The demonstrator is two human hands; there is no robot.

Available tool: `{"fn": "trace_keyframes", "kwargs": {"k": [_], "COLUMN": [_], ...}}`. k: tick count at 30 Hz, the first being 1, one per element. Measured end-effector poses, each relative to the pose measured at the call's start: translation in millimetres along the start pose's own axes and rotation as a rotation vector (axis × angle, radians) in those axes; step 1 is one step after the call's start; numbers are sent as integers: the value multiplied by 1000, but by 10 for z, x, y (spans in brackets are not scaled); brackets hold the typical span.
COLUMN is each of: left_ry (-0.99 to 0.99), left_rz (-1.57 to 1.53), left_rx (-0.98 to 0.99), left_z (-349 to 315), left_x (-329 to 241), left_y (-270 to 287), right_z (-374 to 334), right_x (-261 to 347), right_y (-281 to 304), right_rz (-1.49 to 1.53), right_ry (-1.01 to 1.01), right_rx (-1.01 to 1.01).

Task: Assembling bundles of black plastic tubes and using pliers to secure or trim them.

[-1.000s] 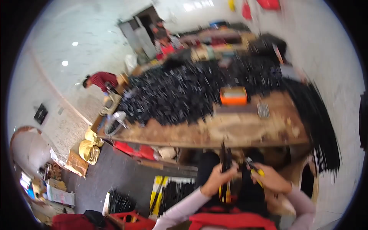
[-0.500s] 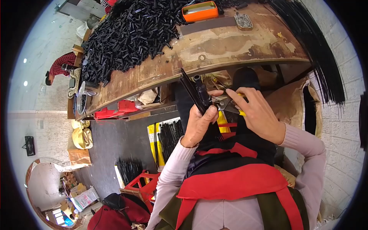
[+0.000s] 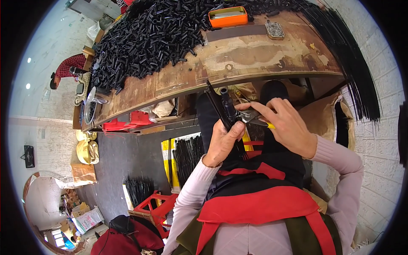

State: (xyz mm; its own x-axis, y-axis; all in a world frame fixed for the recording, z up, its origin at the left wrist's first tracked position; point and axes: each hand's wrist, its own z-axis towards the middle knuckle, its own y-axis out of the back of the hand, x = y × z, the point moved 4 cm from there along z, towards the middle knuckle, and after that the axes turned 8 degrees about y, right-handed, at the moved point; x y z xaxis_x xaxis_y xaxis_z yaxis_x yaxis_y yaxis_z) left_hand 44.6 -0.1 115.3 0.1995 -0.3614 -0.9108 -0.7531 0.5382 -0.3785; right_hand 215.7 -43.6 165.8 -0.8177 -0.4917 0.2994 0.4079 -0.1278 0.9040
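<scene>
Black rods [image 3: 219, 107] stand tilted in the left hand [image 3: 223, 142], which is closed around them. Just to its right, the right hand [image 3: 290, 126] grips yellow-handled pliers [image 3: 256, 120] beside some thin pale wires [image 3: 243, 114]. Beyond both hands I see a worn wooden table [image 3: 255, 53], a heap of short black tubes [image 3: 157, 44] ahead and leftward, an orange box [image 3: 228, 21] straight ahead. Left of them lies dark floor [image 3: 114, 155]; rightward, a white wall [image 3: 378, 170]. A second ago the pliers were well apart from the rods; now they are near.
</scene>
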Motion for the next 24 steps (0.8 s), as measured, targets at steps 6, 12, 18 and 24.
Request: {"fn": "trace_keyframes", "kwargs": {"k": [6,12,18,24], "left_ry": [67,146,61,84], "left_rz": [226,67,52,73], "left_rx": [-22,261,54,256], "left_z": [-230,-160,13,204], "left_x": [-175,135,5,71], "left_y": [-10,-80,-55,-64], "right_z": [129,-327,-85,-312], "right_x": [124,124,-72,-163], "right_y": [407,102,391,-32], "right_rz": [269,742,91,1506], "right_ry": [169,-312,215,-538], "right_rx": [409,524,140,866]}}
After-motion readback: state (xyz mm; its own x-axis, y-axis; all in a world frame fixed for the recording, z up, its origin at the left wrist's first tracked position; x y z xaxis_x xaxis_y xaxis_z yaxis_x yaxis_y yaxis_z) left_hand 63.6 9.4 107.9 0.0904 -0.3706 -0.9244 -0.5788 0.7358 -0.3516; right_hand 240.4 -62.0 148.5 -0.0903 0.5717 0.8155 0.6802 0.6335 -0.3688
